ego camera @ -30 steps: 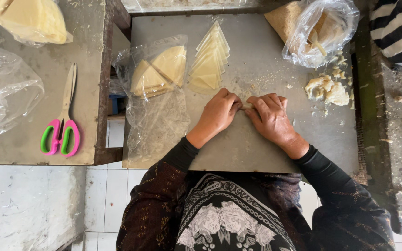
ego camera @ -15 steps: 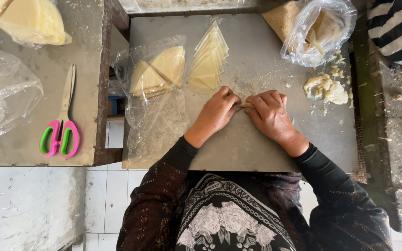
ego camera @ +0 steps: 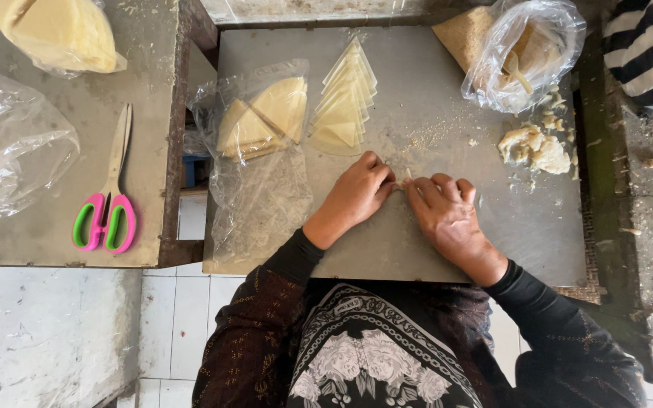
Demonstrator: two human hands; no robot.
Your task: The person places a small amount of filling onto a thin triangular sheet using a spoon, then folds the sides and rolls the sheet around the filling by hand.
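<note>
Both hands meet mid-frame on the metal table (ego camera: 447, 249): left hand (ego camera: 357, 193) and right hand (ego camera: 444, 215) pinching a small pastry piece (ego camera: 405, 178) together; wrapper stack (ego camera: 344, 102) just above.

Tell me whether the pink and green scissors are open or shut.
Shut: the scissors lie flat on the left table, blades together in one straight line.

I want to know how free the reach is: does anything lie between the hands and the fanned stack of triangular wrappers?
Nothing visible does. Bare metal tabletop lies between the left hand, the right hand and the triangular wrappers. Both hands pinch a small pale piece.
</note>
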